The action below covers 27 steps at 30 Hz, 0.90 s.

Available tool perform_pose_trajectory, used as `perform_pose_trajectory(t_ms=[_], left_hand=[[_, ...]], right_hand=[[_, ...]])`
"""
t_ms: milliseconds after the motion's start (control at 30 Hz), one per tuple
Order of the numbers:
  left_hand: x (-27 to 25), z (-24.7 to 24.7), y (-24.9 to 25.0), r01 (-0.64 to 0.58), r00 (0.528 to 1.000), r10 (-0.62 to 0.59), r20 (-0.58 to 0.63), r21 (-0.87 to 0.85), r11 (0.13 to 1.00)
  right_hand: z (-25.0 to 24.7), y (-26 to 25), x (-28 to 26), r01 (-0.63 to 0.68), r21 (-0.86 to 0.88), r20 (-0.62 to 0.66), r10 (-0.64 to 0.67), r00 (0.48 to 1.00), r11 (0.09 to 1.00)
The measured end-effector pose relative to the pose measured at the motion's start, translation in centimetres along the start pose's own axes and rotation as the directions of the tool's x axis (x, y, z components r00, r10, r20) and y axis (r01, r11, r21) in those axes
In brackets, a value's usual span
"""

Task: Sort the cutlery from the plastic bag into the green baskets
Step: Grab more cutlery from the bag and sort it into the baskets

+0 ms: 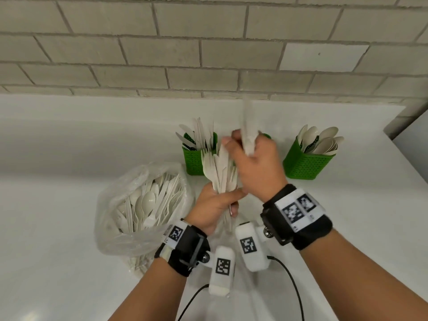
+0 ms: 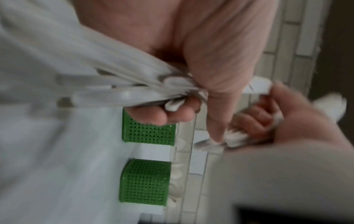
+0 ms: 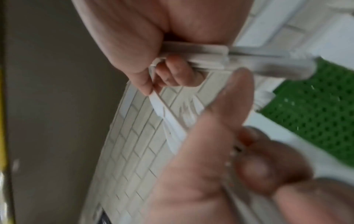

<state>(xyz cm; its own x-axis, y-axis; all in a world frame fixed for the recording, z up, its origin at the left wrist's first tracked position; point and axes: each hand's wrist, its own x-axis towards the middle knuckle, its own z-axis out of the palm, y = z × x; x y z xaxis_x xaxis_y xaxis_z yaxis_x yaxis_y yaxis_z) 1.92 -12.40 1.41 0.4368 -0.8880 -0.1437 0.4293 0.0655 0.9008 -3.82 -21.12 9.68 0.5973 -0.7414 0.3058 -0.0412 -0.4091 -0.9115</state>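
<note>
My left hand (image 1: pixel 215 205) grips a fanned bunch of white plastic forks and knives (image 1: pixel 220 172) by the handles, just right of the clear plastic bag (image 1: pixel 120 237). Above it, my right hand (image 1: pixel 252 163) holds a few blurred white pieces (image 1: pixel 247 130) upright in a fist. Three green baskets stand behind the hands. The left basket (image 1: pixel 196 161) holds knives and the right basket (image 1: pixel 305 163) holds spoons. The middle basket (image 1: pixel 266 136) is mostly hidden by my right hand. In the left wrist view my left hand (image 2: pixel 187 109) wraps the bunch (image 2: pixel 134 89). In the right wrist view my right hand (image 3: pixel 159 71) clasps flat handles (image 3: pixel 201 56).
The bag lies open on the white counter (image 1: pixel 58 205) with several spoons, forks and knives (image 1: pixel 148 202) inside. A grey brick wall (image 1: pixel 208 54) runs close behind the baskets. The counter ends at the right edge (image 1: pixel 398 144). Black cables (image 1: pixel 291 286) hang below the wrists.
</note>
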Motion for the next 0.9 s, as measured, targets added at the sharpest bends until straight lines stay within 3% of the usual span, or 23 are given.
perform_pose_trajectory(t_ms=[100,200,333,600,733,833,900], left_hand=[[0.2,-0.6,0.0,0.112,0.991,-0.089,0.101,-0.244,0.963],[0.4,-0.9,0.1,0.152,0.984,-0.098,0.152,-0.405,0.902],[0.4,-1.0,0.6,0.185,0.982,-0.176,0.063,-0.467,0.865],[0.0,-0.9,1.8,0.164,0.986,-0.151,0.067,-0.505,0.847],[-0.1,-1.1,1.8,0.165,0.986,-0.152,0.067,-0.493,0.854],[0.1,-1.4,1.6,0.150,0.989,-0.140,0.057,-0.487,0.860],[0.2,-1.8,1.4,0.129,0.992,-0.112,0.064,-0.491,0.862]], right_hand=[[-1.6,-0.4,1.3,-0.049,0.214,-0.143,0.081,0.986,0.976],[-3.5,-0.4,2.9,-0.024,0.378,-0.323,0.156,0.933,0.925],[-4.4,0.8,2.7,-0.057,0.568,-0.305,0.274,0.912,0.821],[-3.2,5.3,0.1,-0.115,0.363,-0.265,0.221,0.938,0.925],[-2.1,8.7,-2.5,-0.225,0.206,-0.134,0.255,0.958,0.952],[-1.3,10.6,-4.0,-0.343,0.143,0.041,0.340,0.939,0.929],[-1.2,10.8,-4.2,-0.349,0.111,0.083,0.341,0.936,0.931]])
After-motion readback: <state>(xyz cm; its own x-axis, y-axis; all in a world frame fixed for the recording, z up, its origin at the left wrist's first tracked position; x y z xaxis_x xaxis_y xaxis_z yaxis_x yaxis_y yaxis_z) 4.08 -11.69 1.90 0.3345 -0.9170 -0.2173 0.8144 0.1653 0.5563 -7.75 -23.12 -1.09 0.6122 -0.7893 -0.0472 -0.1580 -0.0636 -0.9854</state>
